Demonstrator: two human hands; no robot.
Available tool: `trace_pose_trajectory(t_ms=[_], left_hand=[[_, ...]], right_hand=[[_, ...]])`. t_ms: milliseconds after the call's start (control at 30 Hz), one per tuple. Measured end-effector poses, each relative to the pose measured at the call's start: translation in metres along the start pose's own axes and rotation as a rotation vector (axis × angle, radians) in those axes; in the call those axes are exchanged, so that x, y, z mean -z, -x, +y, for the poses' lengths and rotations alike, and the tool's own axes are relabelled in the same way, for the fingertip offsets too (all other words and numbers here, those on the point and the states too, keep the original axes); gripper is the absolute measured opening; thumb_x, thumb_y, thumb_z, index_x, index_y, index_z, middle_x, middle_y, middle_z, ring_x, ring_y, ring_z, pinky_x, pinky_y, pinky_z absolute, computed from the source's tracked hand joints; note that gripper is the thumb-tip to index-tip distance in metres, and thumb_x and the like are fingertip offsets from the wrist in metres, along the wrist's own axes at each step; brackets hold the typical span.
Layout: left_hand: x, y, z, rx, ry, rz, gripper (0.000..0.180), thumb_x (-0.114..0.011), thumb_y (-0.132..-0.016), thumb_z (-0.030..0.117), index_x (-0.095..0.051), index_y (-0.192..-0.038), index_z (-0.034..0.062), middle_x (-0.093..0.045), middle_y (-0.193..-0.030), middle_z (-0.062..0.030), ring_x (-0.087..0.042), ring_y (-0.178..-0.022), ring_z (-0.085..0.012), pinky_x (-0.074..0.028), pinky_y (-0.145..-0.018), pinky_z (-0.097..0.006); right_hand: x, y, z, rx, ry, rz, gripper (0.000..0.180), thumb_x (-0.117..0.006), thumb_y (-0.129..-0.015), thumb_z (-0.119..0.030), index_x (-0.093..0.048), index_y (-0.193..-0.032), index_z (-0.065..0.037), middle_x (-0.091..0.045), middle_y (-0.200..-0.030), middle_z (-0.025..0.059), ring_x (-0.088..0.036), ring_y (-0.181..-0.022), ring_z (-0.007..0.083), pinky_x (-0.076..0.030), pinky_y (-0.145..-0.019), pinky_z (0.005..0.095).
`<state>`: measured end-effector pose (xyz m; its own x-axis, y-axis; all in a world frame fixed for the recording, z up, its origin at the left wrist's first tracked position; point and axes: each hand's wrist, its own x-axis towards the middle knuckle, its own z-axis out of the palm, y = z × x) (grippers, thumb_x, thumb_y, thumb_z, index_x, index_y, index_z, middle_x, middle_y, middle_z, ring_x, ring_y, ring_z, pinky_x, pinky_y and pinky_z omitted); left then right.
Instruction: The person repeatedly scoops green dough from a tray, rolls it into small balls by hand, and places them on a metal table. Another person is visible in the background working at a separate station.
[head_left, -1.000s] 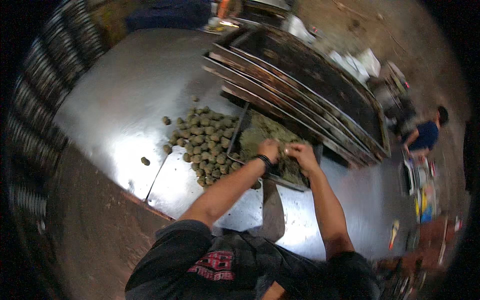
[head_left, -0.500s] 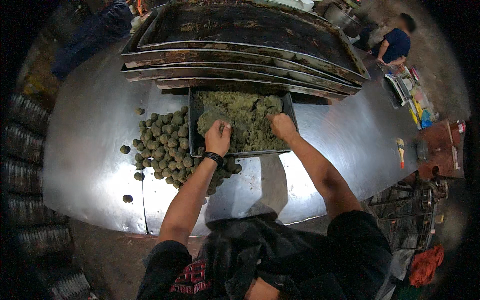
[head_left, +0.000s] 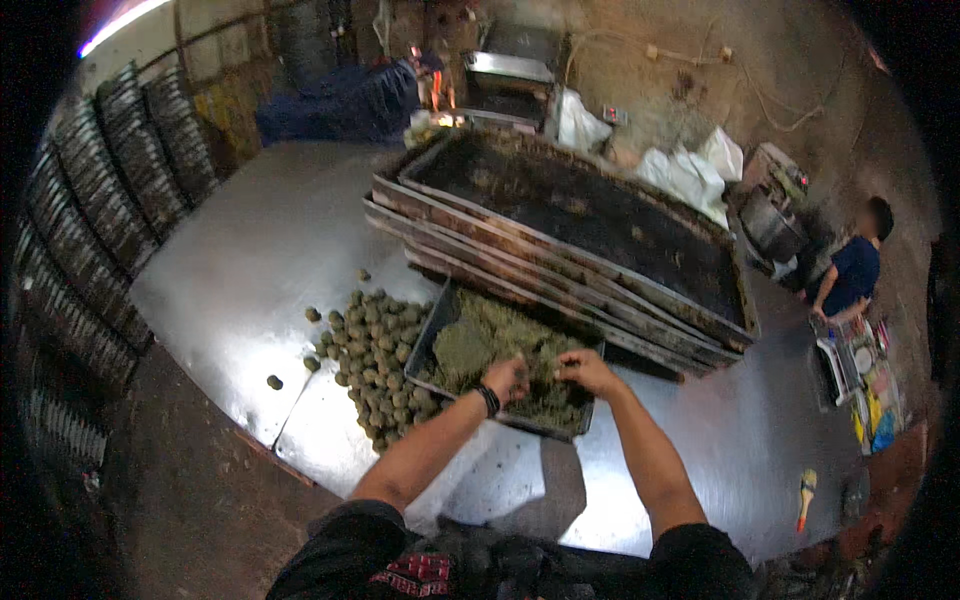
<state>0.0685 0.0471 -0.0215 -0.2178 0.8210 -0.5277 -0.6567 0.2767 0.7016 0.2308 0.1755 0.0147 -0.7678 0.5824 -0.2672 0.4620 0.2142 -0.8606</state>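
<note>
Work the green mixture (head_left: 463,347) above the tray (head_left: 540,428), clear of the balls (head_left: 380,350) at nine o'clock; left hand (head_left: 507,380) curled, right hand (head_left: 590,372) narrowed; any contents hidden from me.

One small tray (head_left: 545,430) holds one mass of greenish mixture (head_left: 500,322), with two hands at it: one left hand (head_left: 507,380) and one right hand (head_left: 588,371). Left of the small tray, several dozen balls (head_left: 385,360) lie heaped, overlapping too much for an exact count, plus four stray balls (head_left: 275,382). Beyond the small tray are one stack of at least four large trays (head_left: 580,225) and at least two white bags (head_left: 690,185). Right of it are one brush (head_left: 806,490) and one co-worker (head_left: 855,275); beneath it, one metal table (head_left: 240,230)
</note>
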Motion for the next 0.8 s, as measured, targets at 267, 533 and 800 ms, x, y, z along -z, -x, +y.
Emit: trace_pose_trajectory(t_ms=[267,533,800], left_hand=[[-0.019,0.011,0.003,-0.246,-0.455,-0.010,0.034,-0.058,-0.084,0.036,-0.056,-0.091,0.0026,-0.058,-0.077,-0.0068,-0.055,-0.065,-0.0147,-0.047,-0.051,-0.030],[-0.004,0.037,0.031,-0.233,-0.073,0.054,0.013,-0.052,-0.087,0.014,-0.051,-0.086,0.0008,-0.056,-0.071,-0.0087,-0.051,-0.052,-0.0142,-0.042,-0.041,-0.026],[0.010,0.047,0.053,-0.156,0.043,0.169,0.026,-0.047,-0.090,0.024,-0.052,-0.073,0.0049,-0.053,-0.060,-0.0057,-0.046,-0.047,-0.0148,-0.036,-0.037,-0.030]], right_hand=[[-0.034,0.011,-0.031,0.252,0.278,0.218,0.035,-0.072,-0.063,-0.024,-0.065,-0.090,-0.002,-0.064,-0.071,0.0089,-0.057,-0.060,0.0144,-0.046,-0.058,0.0317],[-0.035,0.008,-0.035,-0.117,-0.965,0.082,0.016,-0.059,-0.075,-0.015,-0.057,-0.090,-0.009,-0.061,-0.082,0.0054,-0.051,-0.061,0.0131,-0.037,-0.049,0.0279],[-0.080,0.004,-0.045,-0.317,-0.912,0.765,0.043,-0.061,-0.077,-0.048,-0.052,-0.068,-0.006,-0.050,-0.060,0.0059,-0.046,-0.052,0.0177,-0.034,-0.043,0.0337]])
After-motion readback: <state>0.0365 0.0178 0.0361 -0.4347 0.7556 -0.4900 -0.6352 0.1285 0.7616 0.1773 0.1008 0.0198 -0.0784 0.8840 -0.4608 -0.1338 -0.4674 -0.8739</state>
